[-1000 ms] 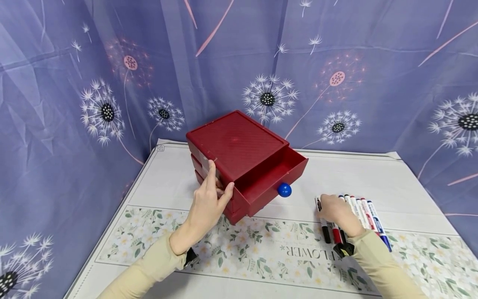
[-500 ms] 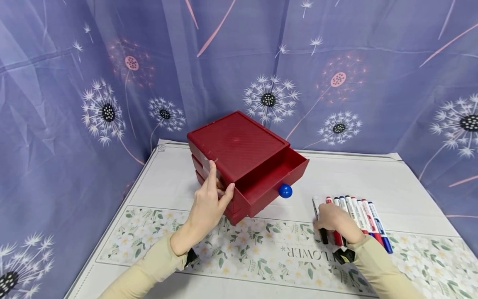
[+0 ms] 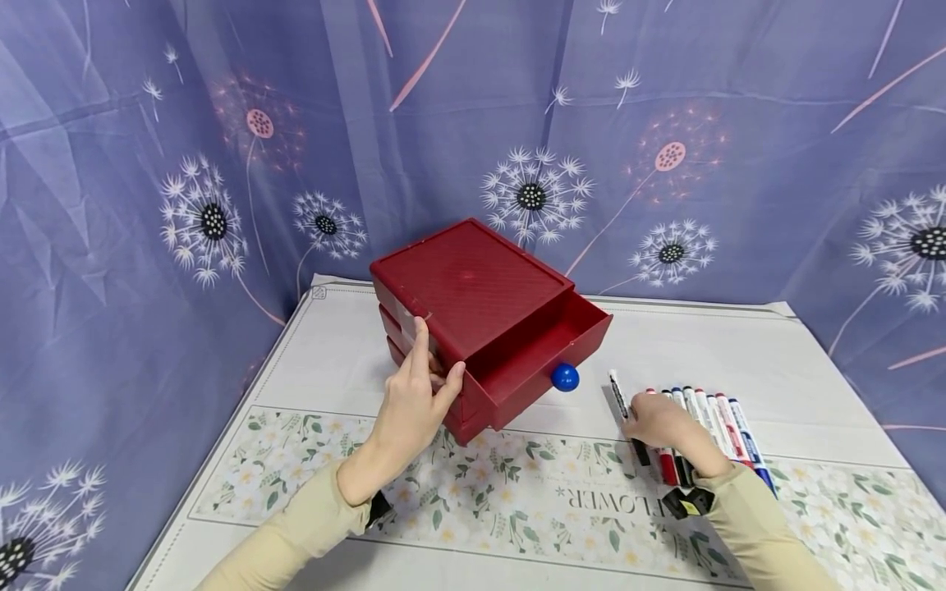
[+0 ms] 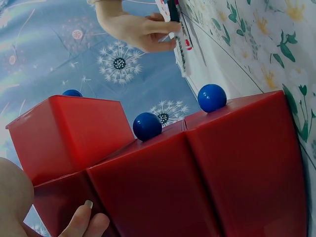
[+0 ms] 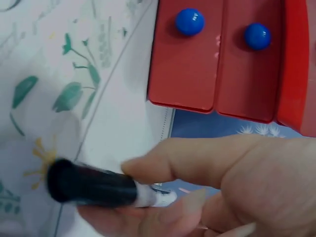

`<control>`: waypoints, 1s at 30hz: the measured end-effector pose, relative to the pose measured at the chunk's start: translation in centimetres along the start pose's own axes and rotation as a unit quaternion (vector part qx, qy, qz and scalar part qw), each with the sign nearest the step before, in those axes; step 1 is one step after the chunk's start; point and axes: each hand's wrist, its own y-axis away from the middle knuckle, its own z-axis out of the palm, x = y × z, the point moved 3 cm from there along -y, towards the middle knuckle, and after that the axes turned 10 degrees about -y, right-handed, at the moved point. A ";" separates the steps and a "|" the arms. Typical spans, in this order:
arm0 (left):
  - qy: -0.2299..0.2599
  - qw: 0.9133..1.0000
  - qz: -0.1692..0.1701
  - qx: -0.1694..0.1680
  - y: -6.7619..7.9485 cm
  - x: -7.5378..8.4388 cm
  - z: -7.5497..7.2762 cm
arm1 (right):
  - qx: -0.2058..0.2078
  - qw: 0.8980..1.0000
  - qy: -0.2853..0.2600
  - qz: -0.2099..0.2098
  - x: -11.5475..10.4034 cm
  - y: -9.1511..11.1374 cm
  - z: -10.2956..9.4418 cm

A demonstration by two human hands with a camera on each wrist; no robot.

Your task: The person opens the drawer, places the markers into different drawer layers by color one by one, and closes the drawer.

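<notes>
My right hand pinches a black-capped whiteboard marker between thumb and fingers, its white end pointing away to the upper left in the head view. Beside that hand lies a row of whiteboard markers with red, black and blue caps, partly covered by the hand. My left hand rests against the near left side of a red drawer unit, index finger extended up to its top edge and thumb at the front corner. The unit's top drawer, with a blue knob, is pulled out and looks bare inside.
The lower drawers show blue knobs in the left wrist view and appear pushed in. A white cloth with a floral band covers the table. Behind stands a blue dandelion-print curtain.
My right hand has taken hold of the black-capped marker at the row's left end and shifted it slightly away from the others. The left hand and drawer unit stay put.
</notes>
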 end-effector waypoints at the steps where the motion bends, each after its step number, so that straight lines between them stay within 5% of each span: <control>1: 0.000 1.000 -0.001 0.000 0.0 0.0 0.0 | 0.002 1.000 -0.001 0.001 0.0 -0.1 -0.1; 9: 0.000 1.000 0.003 0.005 0.1 -0.1 0.1 | 0.019 0.999 -0.021 0.019 -0.2 -0.5 -0.7; 30: 0.004 1.000 0.011 0.010 0.1 -0.1 0.1 | 0.136 0.985 -0.096 -0.041 -0.5 -0.4 -2.3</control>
